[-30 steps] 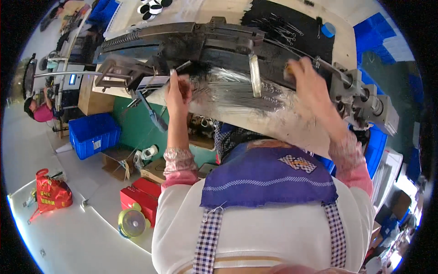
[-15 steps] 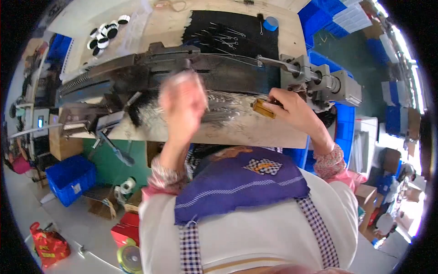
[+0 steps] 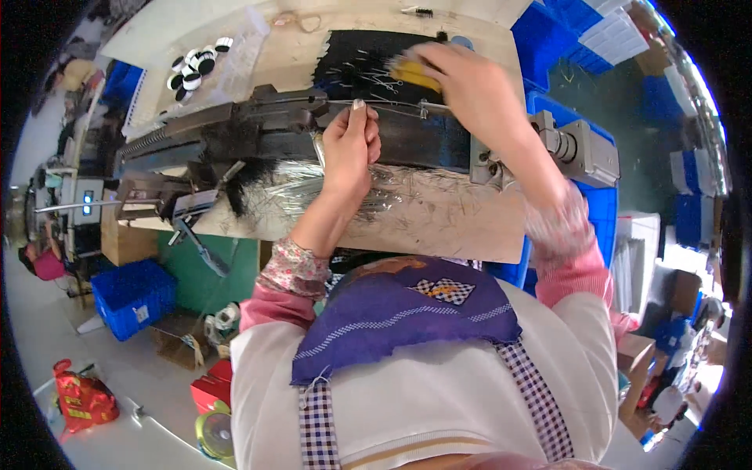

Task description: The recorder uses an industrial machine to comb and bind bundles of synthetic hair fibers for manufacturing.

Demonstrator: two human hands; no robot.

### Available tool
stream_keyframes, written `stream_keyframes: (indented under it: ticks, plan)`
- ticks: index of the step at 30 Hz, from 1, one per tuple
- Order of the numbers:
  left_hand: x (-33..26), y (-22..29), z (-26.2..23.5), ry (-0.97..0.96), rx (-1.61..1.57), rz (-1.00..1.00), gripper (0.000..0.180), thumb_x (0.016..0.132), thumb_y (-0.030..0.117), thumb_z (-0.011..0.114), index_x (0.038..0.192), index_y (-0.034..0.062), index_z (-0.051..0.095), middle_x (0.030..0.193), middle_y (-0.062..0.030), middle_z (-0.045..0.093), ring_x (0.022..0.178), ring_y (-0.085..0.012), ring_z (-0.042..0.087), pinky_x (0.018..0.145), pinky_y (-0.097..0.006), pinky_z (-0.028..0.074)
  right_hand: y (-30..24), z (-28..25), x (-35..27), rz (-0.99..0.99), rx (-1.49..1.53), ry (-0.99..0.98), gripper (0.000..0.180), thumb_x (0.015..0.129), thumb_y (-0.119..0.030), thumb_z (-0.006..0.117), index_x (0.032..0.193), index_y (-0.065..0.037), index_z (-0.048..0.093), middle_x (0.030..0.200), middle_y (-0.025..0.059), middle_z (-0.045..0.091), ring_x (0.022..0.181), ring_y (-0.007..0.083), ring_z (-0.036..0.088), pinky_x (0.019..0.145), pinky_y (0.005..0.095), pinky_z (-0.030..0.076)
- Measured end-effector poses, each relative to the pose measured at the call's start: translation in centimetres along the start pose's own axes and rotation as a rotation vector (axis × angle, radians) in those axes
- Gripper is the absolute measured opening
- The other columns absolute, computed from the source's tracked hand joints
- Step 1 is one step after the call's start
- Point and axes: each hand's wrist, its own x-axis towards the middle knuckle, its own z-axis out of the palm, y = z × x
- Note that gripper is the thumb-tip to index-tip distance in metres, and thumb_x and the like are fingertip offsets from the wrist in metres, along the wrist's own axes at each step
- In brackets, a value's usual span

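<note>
My left hand (image 3: 350,149) is closed, thumb uppermost, at the front of the long dark metal machine (image 3: 274,117). Its thumb and fingertips pinch at a thin metal wire (image 3: 395,103) that runs along the machine toward the metal rod on the right. Reaching over the machine, my right hand (image 3: 470,82) grips a small yellow block-shaped tool (image 3: 415,74), somewhat blurred. That hand is above a black cloth (image 3: 341,59), where several thin looped wire pieces (image 3: 380,81) lie.
A grey clamp-like motor unit (image 3: 583,153) forms the machine's right end. A clear tray (image 3: 247,47) with black-and-white round caps (image 3: 192,70) stands at the back left. Loose silvery wires (image 3: 298,188) lie along the bench's front. A blue round lid (image 3: 462,41) is partly hidden by my right hand.
My right hand has swung from the bench front up and left over the black cloth, carrying the yellow tool. My left hand, blurred earlier, has moved right and closed at the wire.
</note>
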Motion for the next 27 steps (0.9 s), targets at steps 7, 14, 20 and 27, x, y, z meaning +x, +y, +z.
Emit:
stream_keyframes:
  ticks: [7, 14, 20, 27]
  plan:
    - [-0.6, -0.2, 0.7, 0.043, -0.005, -0.048, 0.024, 0.098, 0.026, 0.050, 0.085, 0.0069, 0.055, 0.057, 0.0047, 0.038, 0.047, -0.0069, 0.029, 0.044, -0.024, 0.024, 1.3, 5.1, 2.3, 0.198, 0.409, -0.671, 0.024, 0.081, -0.006, 0.058, 0.103, 0.002, 0.064, 0.080, 0.0159, 0.067, 0.070, 0.0250, 0.065, 0.068, 0.0351, 0.051]
    - [-0.2, -0.1, -0.5, -0.064, -0.046, -0.019, 0.031, 0.099, 0.035, 0.046, 0.091, 0.0068, 0.056, 0.057, 0.0015, 0.046, 0.045, -0.0095, 0.039, 0.046, -0.025, 0.033, 1.3, 3.4, 4.0, 0.557, 0.768, -0.742, 0.028, 0.090, -0.014, 0.060, 0.113, 0.003, 0.060, 0.084, 0.0099, 0.066, 0.068, 0.0153, 0.066, 0.064, 0.0268, 0.056]
    - [-0.1, -0.7, 1.8, -0.294, -0.280, -0.019, 0.074, 0.096, 0.060, 0.022, 0.135, -0.0018, 0.037, 0.133, -0.0164, 0.045, 0.123, -0.0270, 0.046, 0.107, -0.041, 0.034, 1.7, 2.3, 6.7, 0.562, 0.830, -0.751, 0.029, 0.094, -0.023, 0.054, 0.109, 0.001, 0.061, 0.076, 0.0059, 0.061, 0.061, 0.0133, 0.059, 0.057, 0.0265, 0.053]
    - [-1.0, 0.1, 0.8, -0.333, -0.360, -0.142, 0.065, 0.097, 0.054, 0.033, 0.133, -0.0001, 0.039, 0.137, -0.0160, 0.042, 0.131, -0.0298, 0.038, 0.112, -0.041, 0.027, 1.7, 2.1, 5.1, 0.409, 0.554, -0.824, 0.026, 0.095, -0.018, 0.052, 0.106, 0.004, 0.061, 0.085, 0.0080, 0.064, 0.070, 0.0132, 0.062, 0.060, 0.0273, 0.054]
